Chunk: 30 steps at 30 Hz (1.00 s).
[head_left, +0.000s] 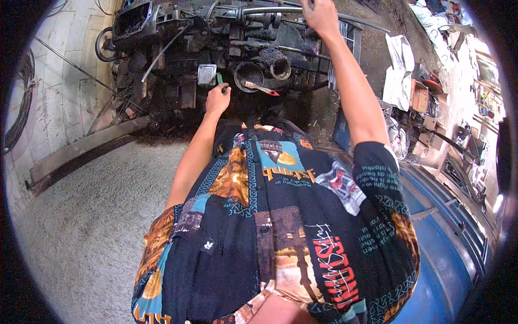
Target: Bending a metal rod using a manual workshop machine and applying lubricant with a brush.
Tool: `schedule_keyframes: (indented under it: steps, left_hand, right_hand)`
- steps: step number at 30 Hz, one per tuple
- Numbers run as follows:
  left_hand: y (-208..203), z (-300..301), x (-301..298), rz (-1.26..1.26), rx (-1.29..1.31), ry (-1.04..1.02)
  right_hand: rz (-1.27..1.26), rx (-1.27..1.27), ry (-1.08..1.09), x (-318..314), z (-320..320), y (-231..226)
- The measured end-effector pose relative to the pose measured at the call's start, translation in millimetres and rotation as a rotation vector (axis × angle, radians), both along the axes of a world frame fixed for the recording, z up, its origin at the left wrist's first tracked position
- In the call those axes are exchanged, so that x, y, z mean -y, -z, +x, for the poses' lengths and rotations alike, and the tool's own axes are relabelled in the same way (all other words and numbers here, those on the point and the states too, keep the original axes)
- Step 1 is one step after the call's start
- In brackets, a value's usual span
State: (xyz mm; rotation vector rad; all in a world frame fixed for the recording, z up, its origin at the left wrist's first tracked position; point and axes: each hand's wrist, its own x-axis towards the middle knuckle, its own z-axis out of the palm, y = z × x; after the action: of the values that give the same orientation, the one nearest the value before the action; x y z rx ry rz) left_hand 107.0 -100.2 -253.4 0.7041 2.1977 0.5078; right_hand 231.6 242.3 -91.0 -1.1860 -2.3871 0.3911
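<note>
My left hand [218, 101] is closed around a green-handled tool [219, 79]; its working end is too small to make out. Just beyond that hand sits a clear, square plastic container [207, 74]. A paintbrush [263, 88] with a red-tipped handle lies across the rim of a dark round bowl [240, 85]. Next to the bowl stands a dirty round can [280, 69]. My right hand [322, 20] reaches far forward to the upper edge, beside a long metal bar [356, 20]. Its fingers look curled, partly cut off, around something I cannot make out.
Greasy dark machinery [216, 32] fills the far side, with a handwheel [106, 44] at its left. A thin rod [81, 70] slants along the tiled wall. Blue metal panels [442, 243] lie at right, near cardboard boxes [420, 97] and a white sack [399, 70].
</note>
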Motion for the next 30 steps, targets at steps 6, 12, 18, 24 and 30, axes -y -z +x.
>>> schedule_keyframes:
  steps: [6, 12, 18, 24, 30]
  left_hand:
    - [0.7, 1.6, -2.2, 0.052, -0.006, -0.02]
    - [10.2, 2.5, -0.7, 0.069, -0.011, -0.025]
    - [9.6, 4.2, -2.7, 0.047, 0.001, -0.052]
    - [9.3, 5.1, -3.0, 0.034, -0.004, -0.046]
    - [16.2, 5.1, -2.6, 0.063, -0.003, -0.043]
  right_hand:
    - [0.226, 0.323, 0.125, -2.9, 6.5, 25.8]
    - [0.218, 0.324, 0.095, -2.9, 3.9, 24.2]
    - [0.263, 0.351, 0.099, 0.0, 1.0, 21.7]
    - [0.03, 0.547, 0.015, -35.3, 10.4, 14.9]
    - [0.075, 0.519, 0.133, -28.5, 4.6, 16.5]
